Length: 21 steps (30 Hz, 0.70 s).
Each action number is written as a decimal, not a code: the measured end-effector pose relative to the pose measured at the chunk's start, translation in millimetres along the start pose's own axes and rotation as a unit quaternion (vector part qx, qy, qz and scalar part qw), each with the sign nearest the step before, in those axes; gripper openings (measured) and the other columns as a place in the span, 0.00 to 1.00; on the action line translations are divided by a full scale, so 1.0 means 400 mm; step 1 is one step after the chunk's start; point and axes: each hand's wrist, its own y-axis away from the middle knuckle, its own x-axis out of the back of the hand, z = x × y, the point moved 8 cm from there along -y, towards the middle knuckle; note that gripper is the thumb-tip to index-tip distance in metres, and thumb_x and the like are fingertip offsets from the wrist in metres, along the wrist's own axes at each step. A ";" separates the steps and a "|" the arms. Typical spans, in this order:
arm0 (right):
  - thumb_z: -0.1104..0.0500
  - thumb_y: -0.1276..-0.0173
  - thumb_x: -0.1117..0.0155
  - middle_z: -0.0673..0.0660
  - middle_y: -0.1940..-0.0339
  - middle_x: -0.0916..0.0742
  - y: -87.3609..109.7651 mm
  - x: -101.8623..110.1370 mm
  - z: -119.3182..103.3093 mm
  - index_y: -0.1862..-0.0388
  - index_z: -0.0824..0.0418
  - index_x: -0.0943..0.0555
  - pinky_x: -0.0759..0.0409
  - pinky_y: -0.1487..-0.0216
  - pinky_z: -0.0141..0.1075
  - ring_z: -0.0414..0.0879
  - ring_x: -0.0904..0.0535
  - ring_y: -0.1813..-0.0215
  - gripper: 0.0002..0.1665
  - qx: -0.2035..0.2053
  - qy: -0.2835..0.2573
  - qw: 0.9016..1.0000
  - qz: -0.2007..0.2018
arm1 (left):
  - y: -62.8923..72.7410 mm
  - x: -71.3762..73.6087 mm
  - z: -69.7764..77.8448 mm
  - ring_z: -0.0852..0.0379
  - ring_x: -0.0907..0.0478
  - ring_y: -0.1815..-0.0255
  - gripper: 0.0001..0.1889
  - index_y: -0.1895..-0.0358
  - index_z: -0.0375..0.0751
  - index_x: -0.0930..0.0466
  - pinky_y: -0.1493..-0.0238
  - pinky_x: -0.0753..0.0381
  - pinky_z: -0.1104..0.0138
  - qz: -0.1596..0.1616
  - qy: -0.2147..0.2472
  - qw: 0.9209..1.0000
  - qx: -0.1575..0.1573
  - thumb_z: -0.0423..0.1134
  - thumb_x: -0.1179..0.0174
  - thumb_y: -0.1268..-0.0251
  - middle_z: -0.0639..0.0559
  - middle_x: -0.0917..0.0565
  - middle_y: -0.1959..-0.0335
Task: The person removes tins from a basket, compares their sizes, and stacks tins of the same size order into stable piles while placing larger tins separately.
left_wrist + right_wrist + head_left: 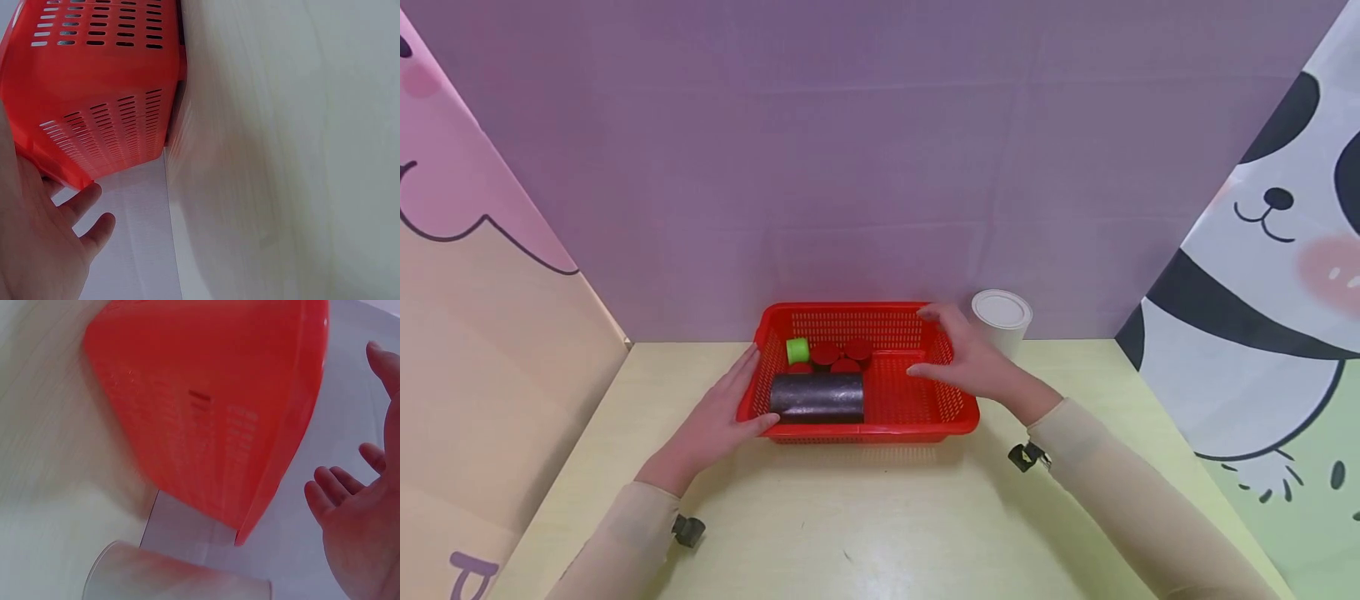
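A red plastic basket [895, 428] with slotted walls stands on the table. Inside, a black cylinder [817, 398] lies along the front left, with several red round-topped pieces [825, 353] and a small bright green piece [797, 350] behind it. My left hand [718, 421] rests at the basket's left end, fingers extended along the rim and thumb over the front corner. Past the rim, its outer fingers [97, 234] spread in the left wrist view. Over the basket's right end hovers my right hand [973, 358], thumb and fingers spread apart, holding nothing; the right wrist view shows it away from the rim.
A white lidded can [1002, 317] stands just behind my right hand, near the purple back wall [880, 167]. Printed panels flank the pale wooden table [865, 525] on both sides. Each sleeve carries a small black device near the wrist.
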 end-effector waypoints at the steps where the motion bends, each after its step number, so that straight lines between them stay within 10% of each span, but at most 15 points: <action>1: 0.48 0.34 0.14 0.56 0.23 0.26 -0.003 -0.006 -0.006 0.18 0.56 0.34 0.26 0.21 0.57 0.56 0.30 0.21 0.53 0.000 -0.002 1.000 -0.008 | 0.000 0.000 0.000 0.37 0.51 0.09 0.60 0.06 0.47 0.58 0.23 0.30 0.31 0.000 0.000 1.000 0.001 0.64 0.31 0.30 0.50 0.54 0.06; 21: 0.36 0.35 0.16 0.44 0.23 0.27 -0.072 -0.152 -0.089 0.16 0.45 0.35 0.22 0.24 0.48 0.45 0.31 0.21 0.55 0.006 0.017 0.988 -0.154 | -0.003 0.001 -0.011 0.37 0.51 0.09 0.59 0.06 0.49 0.58 0.24 0.30 0.30 0.000 0.006 1.000 0.006 0.62 0.31 0.29 0.51 0.54 0.06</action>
